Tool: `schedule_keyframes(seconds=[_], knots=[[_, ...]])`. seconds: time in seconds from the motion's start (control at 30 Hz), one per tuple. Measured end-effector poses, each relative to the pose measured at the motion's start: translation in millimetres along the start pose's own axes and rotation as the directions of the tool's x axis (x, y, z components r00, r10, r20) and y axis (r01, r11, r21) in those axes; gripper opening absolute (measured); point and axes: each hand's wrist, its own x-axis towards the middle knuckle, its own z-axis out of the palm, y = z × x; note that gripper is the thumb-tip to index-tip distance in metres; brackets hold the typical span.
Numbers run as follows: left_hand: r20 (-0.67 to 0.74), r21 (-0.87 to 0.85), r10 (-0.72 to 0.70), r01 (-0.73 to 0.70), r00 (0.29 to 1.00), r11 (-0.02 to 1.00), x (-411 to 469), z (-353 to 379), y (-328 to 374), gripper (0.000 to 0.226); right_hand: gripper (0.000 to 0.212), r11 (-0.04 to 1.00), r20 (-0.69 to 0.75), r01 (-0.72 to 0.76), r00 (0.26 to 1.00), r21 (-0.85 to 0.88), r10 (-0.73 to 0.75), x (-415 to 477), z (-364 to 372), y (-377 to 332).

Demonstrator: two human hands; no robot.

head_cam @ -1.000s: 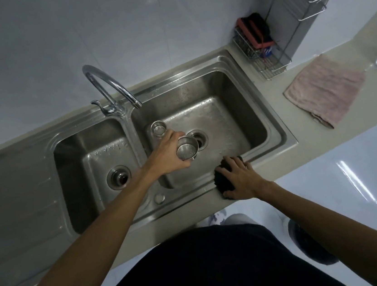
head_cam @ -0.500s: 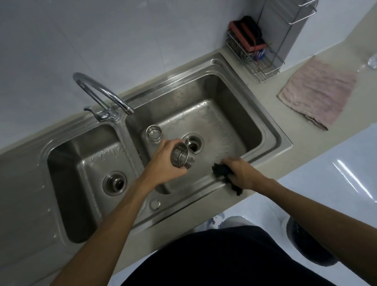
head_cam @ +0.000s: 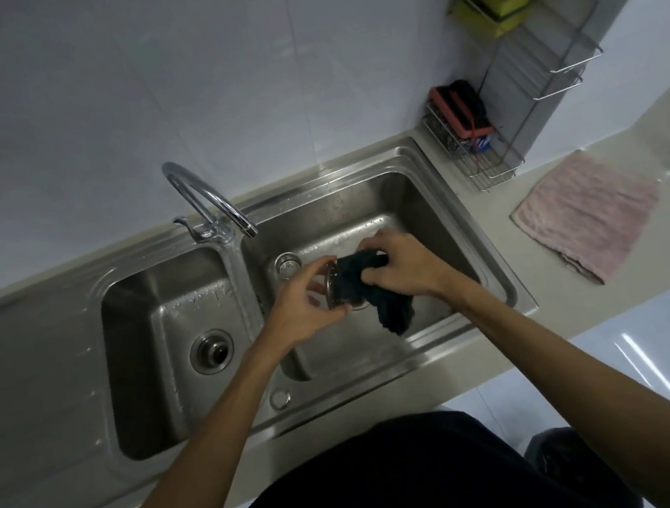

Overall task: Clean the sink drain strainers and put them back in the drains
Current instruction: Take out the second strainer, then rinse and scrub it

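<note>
Over the right basin my left hand (head_cam: 303, 304) grips a steel drain strainer (head_cam: 333, 290) by its rim, turned on its side. My right hand (head_cam: 404, 264) presses a dark cloth (head_cam: 365, 288) around the strainer's body; the cloth's tail hangs down into the basin. A second strainer (head_cam: 286, 264) stands upright on the right basin's floor near the back left corner. The right drain is mostly hidden behind my hands. The left basin's drain (head_cam: 212, 351) sits open with nothing in it.
A curved tap (head_cam: 208, 201) rises behind the divider of the double steel sink (head_cam: 482, 261). A pink towel (head_cam: 590, 214) lies on the counter to the right. A wire rack (head_cam: 477, 152) with sponges stands in the corner. A drainboard (head_cam: 23, 376) extends left.
My right hand lifted the dark cloth off the sink's front rim and brought it onto the strainer. My left hand tipped the strainer sideways and holds it by the rim.
</note>
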Motion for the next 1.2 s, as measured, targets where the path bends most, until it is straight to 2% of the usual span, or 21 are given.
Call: schedule_keyframes(seconds=[0.03,0.07,0.13,0.2,0.27,0.33,0.43,0.5,0.6,0.67,0.73,0.83,0.9,0.97,1.13,1.2], knots=[[-0.001,0.028,0.014,-0.014,1.000,1.000,0,-2,1,0.083,0.020,0.993,-0.010,0.012,1.000,-0.117,-0.013,6,0,-2],[0.006,0.058,0.021,-0.021,1.000,0.998,1,-4,0,0.086,0.027,0.987,-0.014,0.010,1.000,-0.161,-0.013,10,-1,-3],[0.016,0.111,0.029,-0.031,0.999,0.993,1,-8,-2,0.089,0.039,0.989,-0.034,-0.020,0.999,-0.147,0.015,16,-3,-8],[0.024,0.137,0.037,-0.040,0.999,0.990,1,-9,-1,0.086,0.037,0.975,-0.109,-0.019,0.994,-0.223,-0.006,20,0,-15],[0.016,0.130,0.043,-0.045,0.999,0.990,0,-8,4,0.076,0.025,0.941,-0.174,0.025,0.981,-0.339,-0.089,23,8,-23],[-0.014,0.094,0.039,-0.038,0.999,0.995,-1,-9,9,0.059,0.017,0.940,-0.126,0.097,0.981,-0.327,-0.145,23,19,-27],[-0.065,0.042,0.040,-0.038,0.997,0.998,-1,-13,7,0.054,0.033,0.968,0.060,0.102,0.994,-0.228,-0.091,23,26,-24],[-0.064,0.023,0.004,-0.003,0.998,1.000,-3,-17,5,0.050,0.047,0.964,0.117,0.188,0.979,-0.188,-0.168,21,20,-19],[-0.054,-0.002,-0.015,0.015,0.998,1.000,-5,-21,4,0.049,0.059,0.915,0.105,0.357,0.933,-0.188,-0.343,22,14,-8],[-0.043,-0.041,0.018,-0.020,0.999,0.999,-5,-20,10,0.051,0.050,0.911,-0.020,0.354,0.930,-0.210,-0.366,23,17,-3],[-0.052,-0.054,0.050,-0.052,0.997,0.997,-2,-15,18,0.050,0.034,0.922,-0.165,0.320,0.919,-0.217,-0.358,23,28,-6],[-0.067,-0.041,0.047,-0.050,0.997,0.998,4,-10,29,0.052,0.023,0.966,-0.300,0.253,0.927,0.052,-0.226,27,38,-13],[-0.050,-0.025,0.048,-0.049,0.998,0.998,5,-5,29,0.057,0.021,0.979,-0.315,0.150,0.944,0.137,-0.101,31,35,-15],[-0.041,-0.033,0.039,-0.041,0.998,0.999,5,-1,28,0.061,0.022,0.984,-0.322,0.103,0.945,0.144,-0.052,32,32,-14],[-0.050,-0.099,-0.017,0.012,0.999,0.995,11,-4,28,0.086,0.019,0.973,-0.444,0.092,0.896,0.212,0.012,25,16,-5],[-0.054,-0.122,-0.003,-0.004,0.999,0.993,13,-7,32,0.083,0.021,0.971,-0.450,0.110,0.893,0.212,-0.003,25,9,-4]])
